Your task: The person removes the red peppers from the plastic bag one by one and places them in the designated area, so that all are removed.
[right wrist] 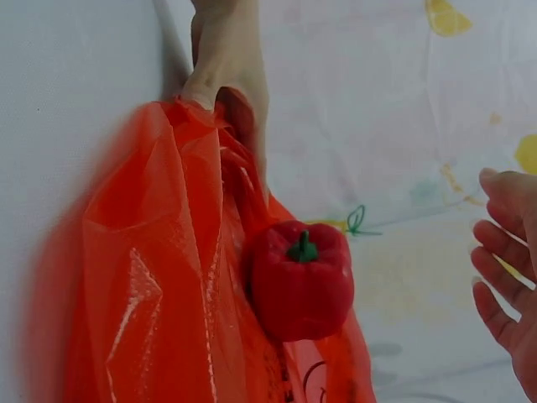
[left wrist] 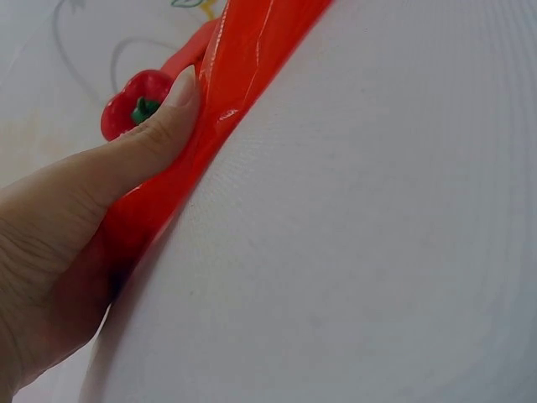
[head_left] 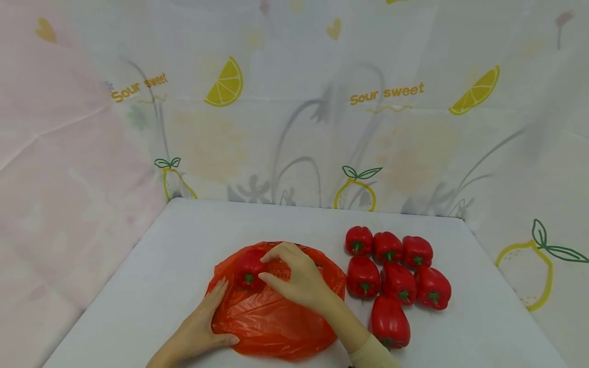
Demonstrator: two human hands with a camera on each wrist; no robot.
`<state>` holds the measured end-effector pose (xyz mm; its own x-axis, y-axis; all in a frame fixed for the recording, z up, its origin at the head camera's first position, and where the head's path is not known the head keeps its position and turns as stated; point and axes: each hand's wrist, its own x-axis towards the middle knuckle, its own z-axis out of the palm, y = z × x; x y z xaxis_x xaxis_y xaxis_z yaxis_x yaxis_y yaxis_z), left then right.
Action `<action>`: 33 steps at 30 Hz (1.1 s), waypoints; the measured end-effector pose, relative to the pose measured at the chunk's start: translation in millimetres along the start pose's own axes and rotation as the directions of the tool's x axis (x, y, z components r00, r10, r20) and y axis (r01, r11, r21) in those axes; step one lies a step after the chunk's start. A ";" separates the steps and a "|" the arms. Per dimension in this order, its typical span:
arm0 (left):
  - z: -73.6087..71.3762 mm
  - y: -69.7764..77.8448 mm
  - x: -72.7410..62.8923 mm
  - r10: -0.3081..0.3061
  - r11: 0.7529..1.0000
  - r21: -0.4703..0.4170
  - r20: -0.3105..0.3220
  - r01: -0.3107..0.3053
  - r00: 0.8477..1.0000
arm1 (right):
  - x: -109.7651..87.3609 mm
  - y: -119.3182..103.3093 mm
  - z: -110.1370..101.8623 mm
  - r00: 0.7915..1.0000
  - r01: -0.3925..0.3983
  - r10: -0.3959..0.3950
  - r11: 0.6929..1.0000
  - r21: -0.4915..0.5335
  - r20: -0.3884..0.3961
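A red plastic bag (head_left: 276, 322) lies on the white table, with one red bell pepper (head_left: 250, 271) on its far left part, green stem facing the near side. My left hand (head_left: 198, 322) rests at the bag's left edge, fingers straight along its side and thumb spread toward the near edge. In the left wrist view the thumb (left wrist: 151, 147) lies against the red plastic; the fingers are hidden. My right hand (head_left: 296, 273) hovers over the bag with fingers loosely curved. The right wrist view shows that hand (right wrist: 513, 252) apart from the pepper (right wrist: 302, 290), holding nothing.
Several more red bell peppers (head_left: 398, 281) stand grouped on the table right of the bag, one of them (head_left: 389, 322) nearest the front. A printed cloth (head_left: 294, 128) with lemon drawings hangs behind the white table (head_left: 165, 255) and along its sides.
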<state>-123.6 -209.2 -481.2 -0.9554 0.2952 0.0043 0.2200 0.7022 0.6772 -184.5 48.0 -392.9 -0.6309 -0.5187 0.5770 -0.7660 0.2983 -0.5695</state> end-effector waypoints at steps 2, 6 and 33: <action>0.4 -0.2 -0.1 0.003 1.000 0.004 -0.004 -0.003 1.000 | 3.0 1.3 2.1 1.000 -0.003 0.003 1.000 -0.006 0.011; 0.4 -0.5 -0.6 0.005 1.000 0.000 -0.007 -0.005 1.000 | 10.4 1.5 7.1 0.996 -0.068 0.068 0.998 -0.012 0.064; 2.9 -4.9 -0.5 0.052 0.998 0.020 -0.031 -0.051 0.998 | 38.9 23.4 50.8 0.858 -0.361 0.436 0.888 -0.285 0.271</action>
<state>-123.7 -210.9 -486.7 -0.9484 0.3110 0.0618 0.2723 0.6991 0.6611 -220.7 -5.8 -413.6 -0.8422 -0.5318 0.0881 -0.4872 0.6809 -0.5468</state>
